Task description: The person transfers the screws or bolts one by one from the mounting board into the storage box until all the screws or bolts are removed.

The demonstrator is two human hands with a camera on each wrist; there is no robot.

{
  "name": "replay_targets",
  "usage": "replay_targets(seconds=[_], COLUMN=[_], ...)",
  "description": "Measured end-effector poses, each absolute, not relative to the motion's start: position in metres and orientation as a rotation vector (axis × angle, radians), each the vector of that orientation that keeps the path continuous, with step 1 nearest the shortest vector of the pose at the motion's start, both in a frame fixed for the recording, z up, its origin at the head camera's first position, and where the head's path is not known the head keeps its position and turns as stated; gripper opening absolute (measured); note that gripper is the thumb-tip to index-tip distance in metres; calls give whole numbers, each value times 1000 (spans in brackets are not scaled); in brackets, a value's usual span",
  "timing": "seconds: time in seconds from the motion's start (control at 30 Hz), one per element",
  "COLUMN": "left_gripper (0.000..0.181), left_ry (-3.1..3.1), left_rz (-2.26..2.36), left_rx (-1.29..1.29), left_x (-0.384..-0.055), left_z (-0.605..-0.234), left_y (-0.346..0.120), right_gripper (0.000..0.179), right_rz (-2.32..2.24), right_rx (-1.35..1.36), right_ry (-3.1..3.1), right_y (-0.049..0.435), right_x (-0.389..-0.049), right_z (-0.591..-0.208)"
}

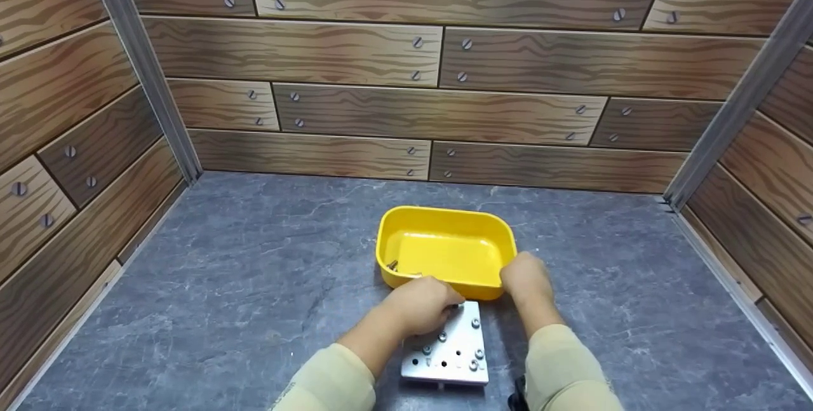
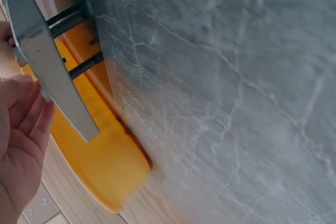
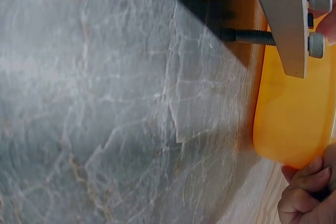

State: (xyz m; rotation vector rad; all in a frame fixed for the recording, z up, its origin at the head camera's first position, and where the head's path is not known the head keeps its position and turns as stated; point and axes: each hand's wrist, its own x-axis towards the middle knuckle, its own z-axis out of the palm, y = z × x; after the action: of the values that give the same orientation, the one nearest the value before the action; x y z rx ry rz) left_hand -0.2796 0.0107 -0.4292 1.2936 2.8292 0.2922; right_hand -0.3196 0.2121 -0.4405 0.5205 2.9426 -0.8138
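Observation:
A silver metal plate (image 1: 454, 354) carries several bolts and has bare holes toward its near end. Threaded bolt shanks (image 2: 79, 66) stick out of its underside. My left hand (image 1: 422, 306) reaches over the plate's far left part, its thumb and fingers pinching a bolt head (image 2: 45, 94). Just beyond the plate sits a yellow plastic tray (image 1: 444, 213). At its front right corner, my right hand (image 1: 527, 274) has its fingers curled around the rim; the fingertips partly show in the right wrist view.
Small brass-coloured screws (image 1: 392, 265) lie in the tray's left front corner. The grey marbled work surface (image 1: 254, 290) is bounded by a wood-patterned back wall (image 1: 356, 109) and side walls, with metal posts (image 1: 152, 74) at the corners.

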Motion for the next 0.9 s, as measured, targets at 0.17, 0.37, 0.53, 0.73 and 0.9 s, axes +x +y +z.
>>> replay_targets(seconds=[0.17, 0.37, 0.53, 0.73, 0.9], left_gripper=[15, 16, 21, 15, 13], left_ry=[2815, 2860, 2882, 2971, 3050], left_rz=[297, 215, 338, 154, 58], left_rx=[1295, 1263, 963, 1089, 1186], left_x=[-280, -279, -279, -280, -280], left_z=[-432, -432, -434, -437, -438], left_y=[11, 13, 17, 17, 19], right_gripper=[24, 24, 24, 24, 24], right_rz=[-824, -818, -825, -822, -792], right_rx=[533, 527, 533, 535, 529], right_ry=[2941, 2946, 2943, 2945, 2946], right_y=[211, 211, 211, 212, 212], right_x=[-319, -319, -319, -321, -319], right_z=[-440, -440, -440, -442, -440])
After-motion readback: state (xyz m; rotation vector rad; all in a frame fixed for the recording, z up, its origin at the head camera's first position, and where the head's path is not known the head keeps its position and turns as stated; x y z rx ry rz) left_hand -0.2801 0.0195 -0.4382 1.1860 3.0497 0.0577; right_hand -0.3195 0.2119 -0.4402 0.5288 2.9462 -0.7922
